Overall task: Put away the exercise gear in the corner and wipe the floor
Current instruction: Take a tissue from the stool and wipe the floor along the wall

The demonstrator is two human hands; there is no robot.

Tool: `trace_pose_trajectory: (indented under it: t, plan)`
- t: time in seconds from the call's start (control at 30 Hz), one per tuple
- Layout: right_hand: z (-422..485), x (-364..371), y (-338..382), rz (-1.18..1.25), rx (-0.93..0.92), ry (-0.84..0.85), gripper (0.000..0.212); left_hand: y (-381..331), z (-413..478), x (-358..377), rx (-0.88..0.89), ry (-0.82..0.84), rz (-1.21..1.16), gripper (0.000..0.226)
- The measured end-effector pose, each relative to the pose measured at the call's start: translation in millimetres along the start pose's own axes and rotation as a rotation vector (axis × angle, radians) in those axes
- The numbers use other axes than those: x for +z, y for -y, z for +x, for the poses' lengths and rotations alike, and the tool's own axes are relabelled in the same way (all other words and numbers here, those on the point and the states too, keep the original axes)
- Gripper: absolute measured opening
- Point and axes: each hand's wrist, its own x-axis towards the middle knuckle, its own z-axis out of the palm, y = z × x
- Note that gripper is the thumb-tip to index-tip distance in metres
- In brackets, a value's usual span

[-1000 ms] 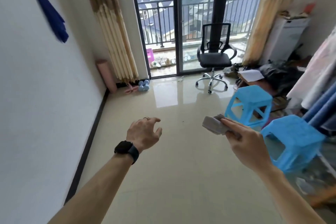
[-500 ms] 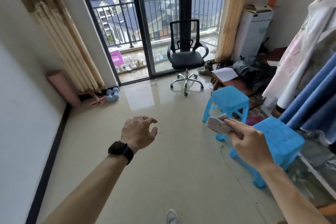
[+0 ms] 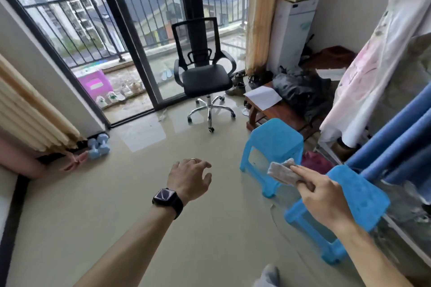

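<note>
My right hand (image 3: pixel 326 196) grips a folded grey cloth (image 3: pixel 281 170) and holds it in the air in front of the blue stools. My left hand (image 3: pixel 190 179), with a watch on the wrist, hovers over the beige floor (image 3: pixel 140 205), fingers loosely spread and holding nothing. In the far left corner lie two light-blue dumbbells (image 3: pixel 99 145) beside a pink item (image 3: pixel 74 163) and a rolled pink mat (image 3: pixel 18 161), partly cut off at the frame's edge.
Two blue plastic stools (image 3: pixel 272 144) (image 3: pixel 359 196) stand on the right. A black office chair (image 3: pixel 205 77) stands before the glass balcony door. A low wooden table (image 3: pixel 272 109) with paper and dark bags, hanging fabrics and a curtain crowd the right side.
The view has swung right and moved forward toward the balcony door. Both hands keep the same pose; the cloth stays in my right hand. The stools are nearer.
</note>
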Motion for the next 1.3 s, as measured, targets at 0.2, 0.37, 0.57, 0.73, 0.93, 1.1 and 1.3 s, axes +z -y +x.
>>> trace_pose_trajectory:
  t: [0.2, 0.37, 0.57, 0.73, 0.93, 1.1, 1.3]
  plan:
    - [131, 18, -66, -0.009, 0.126, 0.009, 0.042, -44, 160, 20, 0.063, 0.072, 0.016, 0.040]
    - [220, 20, -101, -0.019, 0.262, 0.058, 0.039, -88, 263, 30, 0.099, 0.207, 0.053, 0.039]
    - [305, 32, -137, -0.029, 0.393, 0.092, 0.038, -128, 373, 59, 0.177, 0.330, 0.076, 0.039]
    - [358, 70, -174, -0.065, 0.541, 0.189, 0.042, -144, 464, 95, 0.295, 0.498, 0.107, 0.041]
    - [401, 127, -210, -0.067, 0.816, 0.361, 0.040, -154, 553, 136, 0.469, 0.754, 0.237, 0.042]
    - [449, 175, -252, -0.031, 0.927, 0.385, 0.039, -165, 625, 184, 0.556, 0.806, 0.297, 0.041]
    - [512, 235, -329, -0.084, 0.860, 0.168, 0.044, -183, 701, 267, 0.677, 0.675, 0.293, 0.052]
